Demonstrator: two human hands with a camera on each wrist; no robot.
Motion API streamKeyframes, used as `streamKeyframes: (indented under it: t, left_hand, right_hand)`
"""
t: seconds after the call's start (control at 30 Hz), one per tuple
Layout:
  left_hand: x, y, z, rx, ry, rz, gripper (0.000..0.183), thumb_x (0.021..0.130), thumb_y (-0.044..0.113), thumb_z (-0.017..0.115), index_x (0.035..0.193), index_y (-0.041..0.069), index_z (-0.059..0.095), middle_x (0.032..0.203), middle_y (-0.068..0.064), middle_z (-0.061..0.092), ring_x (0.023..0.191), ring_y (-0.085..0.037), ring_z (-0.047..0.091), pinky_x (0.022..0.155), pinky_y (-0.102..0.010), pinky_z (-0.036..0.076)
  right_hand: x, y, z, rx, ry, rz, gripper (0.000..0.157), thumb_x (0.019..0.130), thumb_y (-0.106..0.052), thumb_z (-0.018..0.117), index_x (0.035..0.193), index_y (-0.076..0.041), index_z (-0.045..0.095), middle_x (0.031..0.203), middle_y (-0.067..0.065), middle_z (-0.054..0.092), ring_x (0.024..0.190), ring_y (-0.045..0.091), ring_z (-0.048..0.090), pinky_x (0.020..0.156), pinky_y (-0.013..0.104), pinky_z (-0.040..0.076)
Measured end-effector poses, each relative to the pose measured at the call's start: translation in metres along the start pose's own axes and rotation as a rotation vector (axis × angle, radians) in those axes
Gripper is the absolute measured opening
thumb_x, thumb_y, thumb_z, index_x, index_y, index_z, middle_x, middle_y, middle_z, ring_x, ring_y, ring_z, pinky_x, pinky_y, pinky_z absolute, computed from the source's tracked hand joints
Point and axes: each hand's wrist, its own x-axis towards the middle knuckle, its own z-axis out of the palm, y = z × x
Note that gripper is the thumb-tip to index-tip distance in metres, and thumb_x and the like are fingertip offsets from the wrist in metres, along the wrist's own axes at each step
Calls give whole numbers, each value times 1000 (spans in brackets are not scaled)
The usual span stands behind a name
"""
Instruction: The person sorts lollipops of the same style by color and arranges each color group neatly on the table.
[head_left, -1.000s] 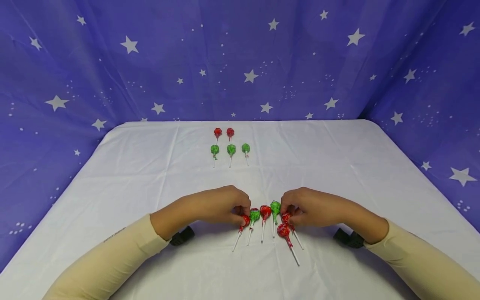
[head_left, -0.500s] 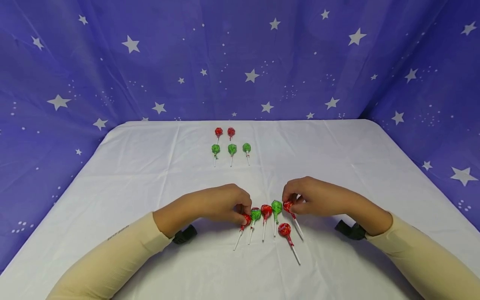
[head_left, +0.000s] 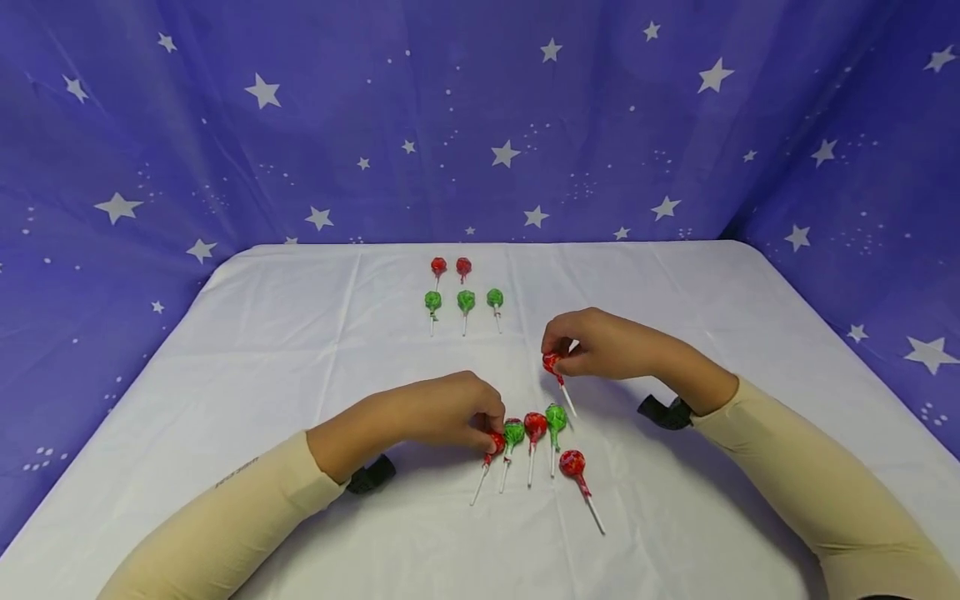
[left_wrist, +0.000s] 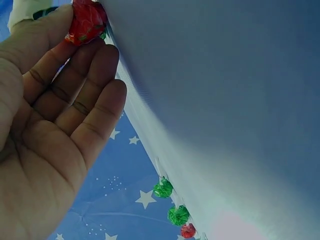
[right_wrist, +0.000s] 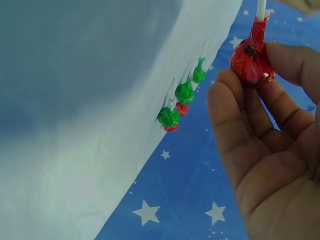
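Note:
My right hand (head_left: 603, 343) pinches a red lollipop (right_wrist: 251, 62) by its wrapped head, the white stick slanting down toward me. In the head view it is beyond the near group of lollipops. My left hand (head_left: 448, 410) holds the head of another red lollipop (left_wrist: 86, 22) between thumb and fingers at the left end of that group. Beside it lie a green lollipop (head_left: 513, 432), a red lollipop (head_left: 536, 426) and a second green lollipop (head_left: 556, 417), sticks toward me. A further red lollipop (head_left: 572, 463) lies nearer to me, on the right.
On the far part of the white tablecloth (head_left: 337, 317) lie two red lollipops, one the left red one (head_left: 438, 266). In front of them is a row of three green ones, the middle green one (head_left: 466, 301) among them. A purple star-patterned curtain (head_left: 420, 108) surrounds the table.
My right hand has moved away from me and slightly left, carrying its red lollipop from the right end of the near group. The left hand stays on its lollipop.

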Motion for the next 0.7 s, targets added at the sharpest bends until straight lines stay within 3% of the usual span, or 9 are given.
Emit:
streamKeyframes:
  t: [0.33, 0.7]
  left_hand:
    - [-1, 0, -1, 34, 13, 32, 10, 87, 16, 78, 83, 16, 69, 73, 14, 53, 70, -5, 50, 68, -19, 42]
    - [-1, 3, -1, 80, 0, 27, 10, 87, 16, 78, 83, 15, 69, 72, 11, 53, 69, -4, 47, 68, -19, 41]
  right_hand:
    - [44, 27, -12, 6, 54, 71, 7, 92, -12, 69, 98, -14, 68, 91, -6, 67, 88, 11, 64, 77, 35, 51]
    - [100, 47, -29, 13, 111, 134, 13, 93, -15, 69, 106, -11, 68, 100, 0, 68, 97, 16, 63, 86, 39, 50]
